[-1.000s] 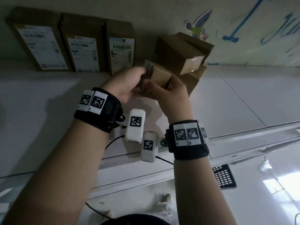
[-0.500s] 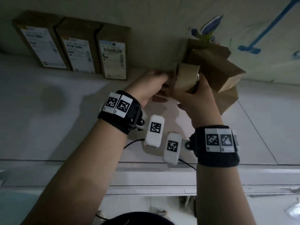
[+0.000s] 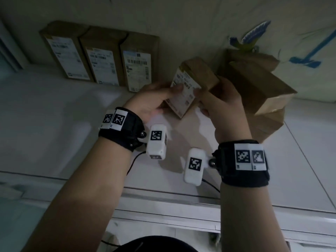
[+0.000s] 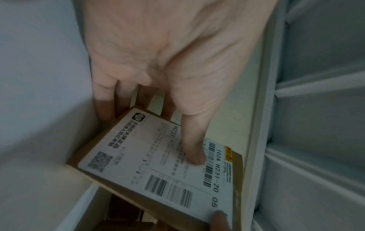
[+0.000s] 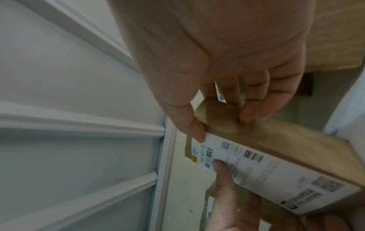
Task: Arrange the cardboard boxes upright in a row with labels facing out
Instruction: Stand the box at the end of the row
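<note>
held box: a small cardboard box (image 3: 192, 84) is up off the white surface (image 3: 54, 124), tilted, its white label (image 3: 183, 95) turned toward the person.
left hand: the left hand (image 3: 152, 100) grips it, thumb (image 4: 194, 150) pressed on the label, fingers behind.
right hand: the right hand (image 3: 223, 104) clamps the other end, thumb (image 5: 194, 129) at the label's edge.
row: three boxes (image 3: 101, 55) stand upright against the wall, labels out, left of the held box.
pile: more boxes (image 3: 261, 88) lie heaped just right of the hands.

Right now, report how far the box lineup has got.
Done: three labelled boxes stand upright against the wall. In hand: left hand and right hand hold the fourth box, label showing, tilted. Left: the unsorted pile.
</note>
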A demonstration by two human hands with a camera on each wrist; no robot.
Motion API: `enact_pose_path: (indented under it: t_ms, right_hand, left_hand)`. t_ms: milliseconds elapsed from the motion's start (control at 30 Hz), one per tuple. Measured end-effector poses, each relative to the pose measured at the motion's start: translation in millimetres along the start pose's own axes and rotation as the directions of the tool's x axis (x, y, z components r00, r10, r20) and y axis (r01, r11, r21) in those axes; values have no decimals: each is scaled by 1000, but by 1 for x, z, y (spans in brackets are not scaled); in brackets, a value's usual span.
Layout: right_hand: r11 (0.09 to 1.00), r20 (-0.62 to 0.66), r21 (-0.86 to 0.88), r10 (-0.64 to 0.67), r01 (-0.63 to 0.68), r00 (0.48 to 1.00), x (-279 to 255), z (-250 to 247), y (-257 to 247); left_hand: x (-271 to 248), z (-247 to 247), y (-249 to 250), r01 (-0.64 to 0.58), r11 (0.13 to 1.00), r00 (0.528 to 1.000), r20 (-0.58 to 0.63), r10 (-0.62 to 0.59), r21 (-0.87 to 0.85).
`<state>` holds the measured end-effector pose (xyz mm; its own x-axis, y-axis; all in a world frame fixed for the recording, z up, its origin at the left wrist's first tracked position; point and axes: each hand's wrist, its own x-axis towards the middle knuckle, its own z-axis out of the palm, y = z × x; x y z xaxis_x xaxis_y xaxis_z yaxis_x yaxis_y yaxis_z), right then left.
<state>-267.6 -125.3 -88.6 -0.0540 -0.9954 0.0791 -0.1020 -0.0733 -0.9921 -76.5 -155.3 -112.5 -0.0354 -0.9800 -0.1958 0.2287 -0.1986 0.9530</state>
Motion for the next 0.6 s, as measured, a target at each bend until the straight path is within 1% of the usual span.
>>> enact_pose_path:
  t_ms: [100, 133, 167, 200, 233, 267, 300, 333, 367, 433, 500, 600]
  right_hand:
    - [1000, 13, 2, -6, 6, 1000, 8, 13, 4]
    - [1000, 4, 10, 9, -9, 1000, 13, 16, 6]
    - [999, -11, 21, 30, -30, 999, 18, 19, 7]
    - [998, -19, 39, 51, -50, 999, 23, 23, 9]
    - [996, -17, 56, 64, -63, 998, 29, 25, 10]
    - [996, -9, 56, 69, -68, 998, 34, 28, 10]
    - [997, -2, 40, 73, -73, 997, 39, 32, 10]
    - [997, -1, 16, 76, -76, 997, 43, 36, 10]
    - [997, -10, -6, 76, -76, 997, 49, 40, 10]
    - [997, -29, -37, 66, -67, 997, 58, 50, 12]
    - [997, -31, -65, 48, -50, 998, 65, 57, 16]
    - [993, -31, -113, 35, -38, 999, 73, 64, 19]
  left_hand:
    - [-2, -5, -1, 27, 1000, 1000, -11, -27, -13]
    - [-2, -6, 1, 24, 1000, 1000, -18, -24, 11]
    - [-4, -6, 5, 11, 997, 1000, -26, -9, 74]
    - [-5, -7, 11, -22, 980, 999, -33, 29, 198]
    - [-5, -8, 17, -68, 927, 997, -17, 80, 370]
    - [-3, -11, 24, -110, 832, 992, 13, 122, 544]
    - [-2, -14, 30, -136, 724, 988, 41, 148, 676]
    - [0, -17, 35, -148, 649, 986, 64, 152, 746]
    - [4, -22, 38, -157, 620, 985, 79, 152, 768]
    - [10, -34, 37, -159, 638, 985, 80, 151, 754]
    - [18, -46, 25, -143, 698, 987, 47, 155, 701]
    - [30, -64, 7, -124, 827, 980, -64, 189, 549]
